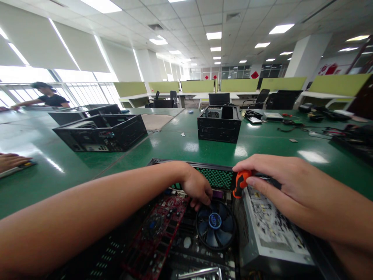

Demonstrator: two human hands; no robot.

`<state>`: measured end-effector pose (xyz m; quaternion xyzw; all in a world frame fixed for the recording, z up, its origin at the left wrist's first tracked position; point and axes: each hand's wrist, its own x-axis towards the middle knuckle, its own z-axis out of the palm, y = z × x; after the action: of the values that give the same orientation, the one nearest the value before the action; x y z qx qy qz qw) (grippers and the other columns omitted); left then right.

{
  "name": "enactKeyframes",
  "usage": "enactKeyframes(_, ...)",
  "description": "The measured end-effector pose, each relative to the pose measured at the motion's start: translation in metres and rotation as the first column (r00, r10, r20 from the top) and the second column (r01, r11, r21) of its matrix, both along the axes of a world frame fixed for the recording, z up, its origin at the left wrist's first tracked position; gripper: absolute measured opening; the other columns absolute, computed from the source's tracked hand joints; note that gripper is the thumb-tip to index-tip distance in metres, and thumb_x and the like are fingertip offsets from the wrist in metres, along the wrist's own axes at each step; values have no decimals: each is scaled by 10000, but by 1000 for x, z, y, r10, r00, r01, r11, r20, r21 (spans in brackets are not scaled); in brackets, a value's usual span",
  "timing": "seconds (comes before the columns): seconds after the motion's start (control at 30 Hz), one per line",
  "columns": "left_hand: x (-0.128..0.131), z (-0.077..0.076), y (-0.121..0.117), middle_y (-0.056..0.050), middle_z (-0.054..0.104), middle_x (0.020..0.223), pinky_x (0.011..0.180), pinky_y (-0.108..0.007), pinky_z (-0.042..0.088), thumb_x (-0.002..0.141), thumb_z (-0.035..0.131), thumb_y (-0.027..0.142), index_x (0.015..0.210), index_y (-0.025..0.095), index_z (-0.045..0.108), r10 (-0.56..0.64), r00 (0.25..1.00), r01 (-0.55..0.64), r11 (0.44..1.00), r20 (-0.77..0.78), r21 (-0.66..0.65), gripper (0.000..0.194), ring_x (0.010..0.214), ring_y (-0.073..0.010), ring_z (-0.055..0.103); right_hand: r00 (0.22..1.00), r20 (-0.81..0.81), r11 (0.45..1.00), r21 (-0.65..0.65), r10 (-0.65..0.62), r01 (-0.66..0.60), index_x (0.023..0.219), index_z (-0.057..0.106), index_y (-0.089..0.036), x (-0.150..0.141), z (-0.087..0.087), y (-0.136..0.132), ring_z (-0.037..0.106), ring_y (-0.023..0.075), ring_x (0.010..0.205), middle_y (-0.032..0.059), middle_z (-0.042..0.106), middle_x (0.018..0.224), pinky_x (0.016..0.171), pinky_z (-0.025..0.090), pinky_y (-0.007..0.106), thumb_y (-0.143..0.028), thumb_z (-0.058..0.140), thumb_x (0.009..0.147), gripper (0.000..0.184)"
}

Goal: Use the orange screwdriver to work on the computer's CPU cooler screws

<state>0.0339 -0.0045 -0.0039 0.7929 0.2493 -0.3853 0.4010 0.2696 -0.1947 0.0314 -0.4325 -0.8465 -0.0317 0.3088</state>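
An opened computer case (217, 169) lies before me, its inner parts showing. My left hand (198, 186) reaches into it with curled fingers at the upper left edge of the round CPU fan (215, 221); whatever its fingertips pinch is hidden. My right hand (271, 177) grips an orange and black screwdriver (241, 183) by the handle, above the corner of the silver power supply (271, 217). The screwdriver's shaft cannot be made out. Left of the fan sits a red graphics card (163, 221).
Across the green table (171, 144) stand another black case (219, 124) and more open cases (101, 132) at the left. Cables and loose parts (317, 130) lie at the right. A co-worker (51, 95) is at the far left; another person's hand (13, 161) rests nearer.
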Motion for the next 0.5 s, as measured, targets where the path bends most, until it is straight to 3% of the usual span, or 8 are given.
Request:
enactKeyframes(0.2, 0, -1, 0, -2, 797, 803, 797, -354, 533, 1171, 691, 203, 805, 277, 684, 3, 1000, -3, 1000, -2, -2, 373, 820, -251, 750, 1000, -25, 999, -38, -3, 3, 1364, 938, -317, 0, 1, 2, 973, 214, 1007, -1, 1009, 1207, 892, 747, 333, -252, 607, 1278, 348)
enactKeyframes(0.3, 0, 1, 0, -2, 795, 801, 814, -354, 541, 1168, 694, 206, 801, 278, 685, -8, 1000, 8, 1000, -1, -4, 373, 825, -254, 753, 999, -42, 997, -67, -34, 31, 1417, 956, -328, 2, -1, 1, 969, 299, 1055, 63, 1007, 1205, 925, 761, 392, -348, 764, 1227, 271)
enactKeyframes(0.37, 0, 1, 0, -2, 797, 801, 816, -357, 543, 1172, 692, 212, 808, 280, 690, -13, 1000, 13, 1000, -3, -4, 371, 824, -255, 752, 997, -52, 996, -80, -53, 48, 1459, 958, -335, 1, -3, -1, 960, 350, 1093, 92, 1002, 1200, 967, 771, 441, -399, 872, 1163, 315)
enactKeyframes(0.5, 0, -3, 3, 0, 799, 807, 792, -353, 542, 1189, 679, 213, 827, 279, 690, -3, 1000, 3, 1000, -9, -6, 368, 823, -250, 753, 997, -60, 994, -103, -54, 48, 1473, 959, -340, -1, -5, -2, 949, 366, 1112, 99, 994, 1186, 994, 771, 461, -424, 903, 1138, 350)
